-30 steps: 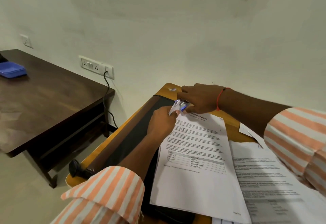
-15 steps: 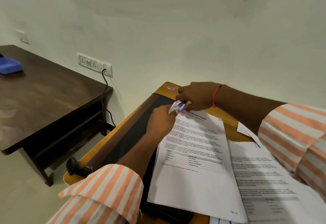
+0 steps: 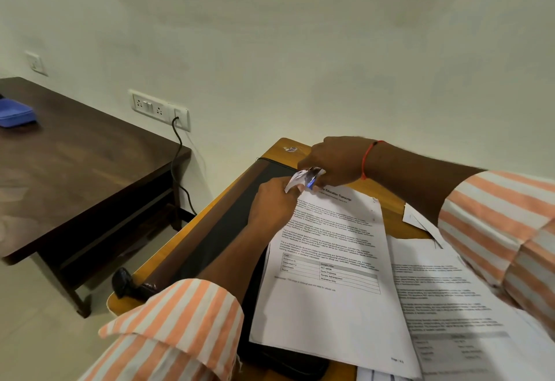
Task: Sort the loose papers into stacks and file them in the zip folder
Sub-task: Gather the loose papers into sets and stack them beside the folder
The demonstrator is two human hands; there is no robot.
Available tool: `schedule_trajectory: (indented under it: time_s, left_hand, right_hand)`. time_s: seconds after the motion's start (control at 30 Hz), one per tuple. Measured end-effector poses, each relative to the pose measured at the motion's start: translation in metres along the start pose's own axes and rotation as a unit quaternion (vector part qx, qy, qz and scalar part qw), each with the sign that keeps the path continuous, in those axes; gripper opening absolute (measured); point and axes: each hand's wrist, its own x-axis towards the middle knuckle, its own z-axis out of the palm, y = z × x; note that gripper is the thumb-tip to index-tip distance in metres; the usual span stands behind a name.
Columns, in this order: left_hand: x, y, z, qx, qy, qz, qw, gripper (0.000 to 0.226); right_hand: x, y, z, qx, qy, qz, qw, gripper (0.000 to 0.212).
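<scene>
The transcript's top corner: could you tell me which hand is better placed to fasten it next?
Probably the right hand: it grips the silver-blue tool at that corner, while the left hand only holds the transcript there.

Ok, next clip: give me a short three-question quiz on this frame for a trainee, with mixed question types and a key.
1. True or false: the blue container lies on the same desk as the transcript sheet.
2. Where on that sheet do the left hand and the right hand, with its small silver and blue tool, meet? A: top left corner. B: bottom right corner. C: middle of the right edge.
3. Fill in: the red thread is worn on the ___ wrist.
Key: 1 false, it lies on the dark table. 2 A. 3 right.
</scene>
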Motion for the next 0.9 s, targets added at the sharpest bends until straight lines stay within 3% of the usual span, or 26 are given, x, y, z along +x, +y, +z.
schedule_trajectory:
  time_s: [0.33, 0.53, 0.9]
  left_hand:
    - [0.0006, -0.0022, 0.0012, 0.007, 0.0, -0.001, 1.0, 0.022]
    - [0.0014, -0.0049, 0.0027, 0.014, -0.004, 0.001, 1.0, 0.022]
    - [0.0027, -0.0032, 0.0011, 0.028, -0.014, -0.003, 1.0, 0.032]
  right_hand:
    - [0.0046, 0.0016, -0.0003, 0.019, -0.008, -0.001, 1.0, 0.048]
    - [0.0052, 0.0014, 0.0023, 0.021, -0.003, -0.011, 1.0, 0.033]
    - [0.0085, 0.0002, -0.0024, 0.015, -0.007, -0.019, 1.0, 0.028]
